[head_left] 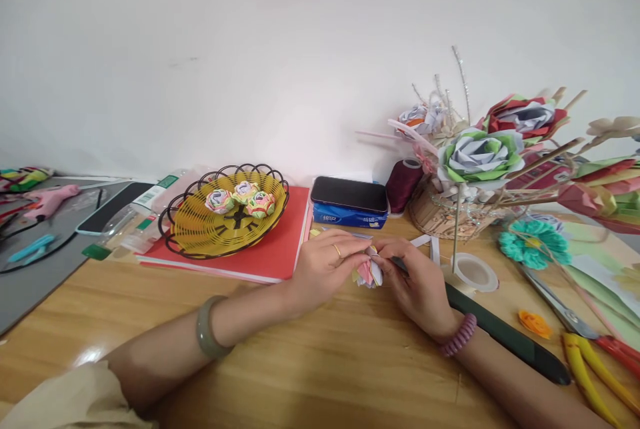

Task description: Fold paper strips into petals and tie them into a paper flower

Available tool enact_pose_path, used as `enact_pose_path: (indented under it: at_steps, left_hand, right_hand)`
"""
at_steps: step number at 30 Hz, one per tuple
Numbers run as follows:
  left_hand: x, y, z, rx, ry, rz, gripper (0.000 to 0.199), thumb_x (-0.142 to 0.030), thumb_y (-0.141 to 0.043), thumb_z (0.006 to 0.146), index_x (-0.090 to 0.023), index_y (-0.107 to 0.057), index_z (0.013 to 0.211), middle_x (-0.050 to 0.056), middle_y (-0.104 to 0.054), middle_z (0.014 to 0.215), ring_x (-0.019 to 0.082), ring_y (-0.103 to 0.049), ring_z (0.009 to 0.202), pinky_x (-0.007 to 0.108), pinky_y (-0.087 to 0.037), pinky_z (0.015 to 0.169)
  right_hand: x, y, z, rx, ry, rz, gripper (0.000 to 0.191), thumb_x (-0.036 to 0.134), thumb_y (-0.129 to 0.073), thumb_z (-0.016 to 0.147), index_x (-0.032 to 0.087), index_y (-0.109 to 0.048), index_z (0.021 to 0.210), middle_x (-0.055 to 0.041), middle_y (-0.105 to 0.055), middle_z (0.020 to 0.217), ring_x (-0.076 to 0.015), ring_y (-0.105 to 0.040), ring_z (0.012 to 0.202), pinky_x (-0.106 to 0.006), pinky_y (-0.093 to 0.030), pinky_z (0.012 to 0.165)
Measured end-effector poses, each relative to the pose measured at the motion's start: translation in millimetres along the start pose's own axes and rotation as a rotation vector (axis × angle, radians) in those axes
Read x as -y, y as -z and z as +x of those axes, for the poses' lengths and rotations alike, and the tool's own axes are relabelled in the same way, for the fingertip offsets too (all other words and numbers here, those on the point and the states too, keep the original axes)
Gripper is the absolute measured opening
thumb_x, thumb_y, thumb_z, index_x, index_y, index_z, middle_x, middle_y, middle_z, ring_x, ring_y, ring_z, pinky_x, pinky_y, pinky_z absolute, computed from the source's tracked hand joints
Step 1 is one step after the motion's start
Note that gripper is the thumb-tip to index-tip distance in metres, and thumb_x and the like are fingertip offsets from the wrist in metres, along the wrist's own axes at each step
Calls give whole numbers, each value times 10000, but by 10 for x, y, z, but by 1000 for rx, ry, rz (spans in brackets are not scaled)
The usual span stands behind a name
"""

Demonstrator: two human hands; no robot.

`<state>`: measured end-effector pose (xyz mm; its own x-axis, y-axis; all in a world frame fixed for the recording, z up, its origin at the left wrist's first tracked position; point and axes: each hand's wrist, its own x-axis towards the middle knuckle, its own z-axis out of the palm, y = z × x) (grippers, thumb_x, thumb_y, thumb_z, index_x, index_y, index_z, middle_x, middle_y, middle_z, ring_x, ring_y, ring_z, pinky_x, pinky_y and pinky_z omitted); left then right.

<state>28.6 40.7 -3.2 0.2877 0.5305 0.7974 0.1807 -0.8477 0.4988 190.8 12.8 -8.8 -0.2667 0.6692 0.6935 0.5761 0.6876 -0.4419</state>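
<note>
Here, left hand and right hand both pinching small paper flower; yellow basket farther left.

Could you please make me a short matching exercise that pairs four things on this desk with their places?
1. small paper flower
2. yellow basket
3. blue box
4. orange flower

A. under a phone
B. between left hand and right hand
C. near the red-handled scissors
D. on a red-topped stack

Pairs: 1-B, 2-D, 3-A, 4-C
</note>
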Motion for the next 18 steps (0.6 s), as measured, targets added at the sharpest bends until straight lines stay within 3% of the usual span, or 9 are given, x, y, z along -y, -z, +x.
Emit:
enact_pose_path:
  at_steps: [18]
  left_hand:
    - [13, 18, -42, -11, -131, 98, 129, -135, -611, 736, -121, -620, 863, 72, -700, 796, 162, -644, 817, 304, -557, 741]
  right_hand:
    - [52, 30, -57, -42, 43, -134, 86, 129, -498, 832, 214, -491, 843, -33, -643, 786, -159, -625, 730, -264, -497, 614]
